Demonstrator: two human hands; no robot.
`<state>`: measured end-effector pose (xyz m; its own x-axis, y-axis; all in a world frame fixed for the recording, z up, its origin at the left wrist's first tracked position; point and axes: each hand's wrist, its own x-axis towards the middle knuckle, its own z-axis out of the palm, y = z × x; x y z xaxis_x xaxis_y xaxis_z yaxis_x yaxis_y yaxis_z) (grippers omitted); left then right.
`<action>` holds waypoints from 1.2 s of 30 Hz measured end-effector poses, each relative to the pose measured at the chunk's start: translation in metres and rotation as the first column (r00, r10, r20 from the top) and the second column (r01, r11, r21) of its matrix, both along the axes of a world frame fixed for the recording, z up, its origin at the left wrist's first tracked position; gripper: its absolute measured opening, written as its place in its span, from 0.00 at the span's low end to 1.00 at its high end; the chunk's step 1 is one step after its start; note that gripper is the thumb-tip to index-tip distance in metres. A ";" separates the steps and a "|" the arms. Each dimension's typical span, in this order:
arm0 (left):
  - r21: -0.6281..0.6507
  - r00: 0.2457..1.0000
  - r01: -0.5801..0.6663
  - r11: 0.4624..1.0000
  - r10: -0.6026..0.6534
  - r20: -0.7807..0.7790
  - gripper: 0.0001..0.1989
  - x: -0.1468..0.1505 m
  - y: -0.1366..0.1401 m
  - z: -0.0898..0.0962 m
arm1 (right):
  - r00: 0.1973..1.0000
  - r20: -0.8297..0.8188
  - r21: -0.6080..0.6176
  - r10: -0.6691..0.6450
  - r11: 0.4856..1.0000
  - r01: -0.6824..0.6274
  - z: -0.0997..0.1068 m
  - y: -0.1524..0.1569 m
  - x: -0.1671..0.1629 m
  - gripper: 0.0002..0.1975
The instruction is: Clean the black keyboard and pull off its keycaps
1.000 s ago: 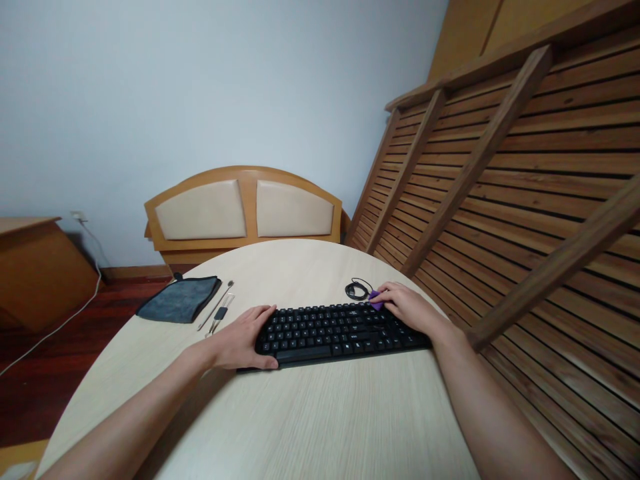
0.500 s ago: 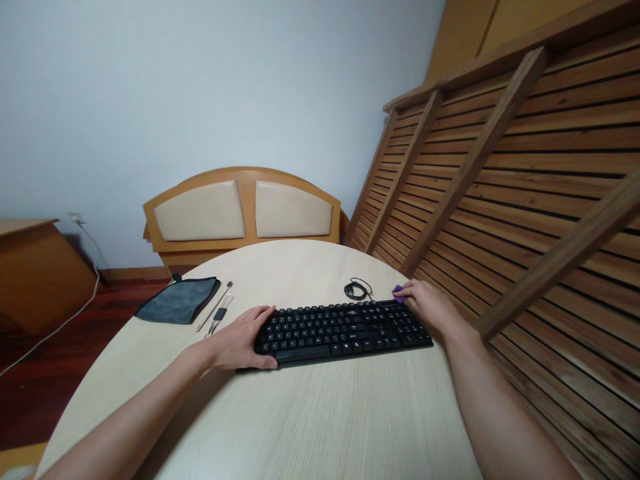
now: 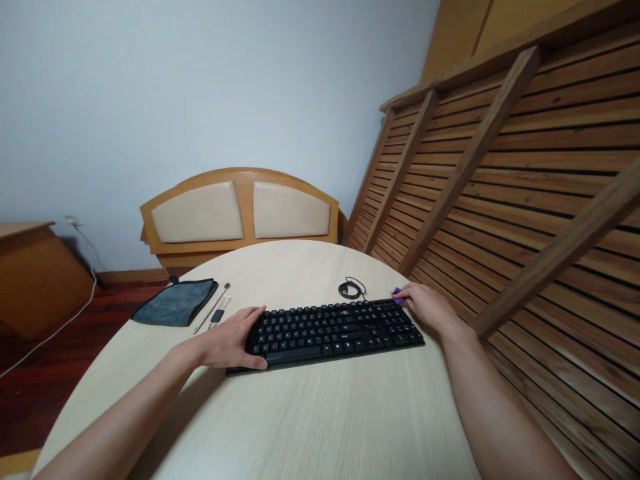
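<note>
A black keyboard [image 3: 320, 337] lies on the pale round table [image 3: 320, 420]. My left hand [image 3: 233, 340] grips its left end, thumb along the near edge and fingers at the far edge. At the far right corner of the keyboard, my right hand [image 3: 423, 303] pinches a small purple piece [image 3: 397, 295]; most of that piece is hidden by the fingers, so its kind cannot be made out. The keyboard's black cable [image 3: 351, 289] is coiled just behind it.
Left of my left hand lie a thin metal stick tool [image 3: 213, 308], a small tool with a black middle and wire loops [image 3: 217, 316], and a folded grey cloth [image 3: 175, 303]. A headboard [image 3: 240, 207] stands behind the table; a slatted wooden frame [image 3: 500, 200] leans on the right.
The keyboard has slid slightly left together with my left hand. My right hand stays by the far right corner, still holding the purple piece. The view has shifted a little.
</note>
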<state>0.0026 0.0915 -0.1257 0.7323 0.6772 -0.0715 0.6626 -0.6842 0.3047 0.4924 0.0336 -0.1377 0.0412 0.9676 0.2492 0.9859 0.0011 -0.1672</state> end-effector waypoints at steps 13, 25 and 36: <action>-0.004 1.000 -0.020 1.000 0.020 -0.024 0.59 -0.006 0.004 -0.001 | 0.972 -0.073 -0.007 0.223 0.974 -0.224 0.007 0.005 -0.028 0.15; -0.024 0.999 -0.034 0.999 0.034 -0.003 0.60 -0.005 0.004 -0.002 | 0.983 -0.028 0.131 0.181 0.976 -0.176 0.010 0.007 -0.046 0.15; 0.011 1.000 -0.015 1.000 0.015 0.013 0.59 -0.002 0.003 -0.003 | 0.988 -0.030 0.008 0.151 0.988 -0.151 0.008 0.006 -0.032 0.16</action>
<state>0.0004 0.0943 -0.1284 0.7229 0.6888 -0.0549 0.6688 -0.6776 0.3057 0.4605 0.0401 -0.1301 -0.0979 0.9617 0.2559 0.9688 0.1509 -0.1965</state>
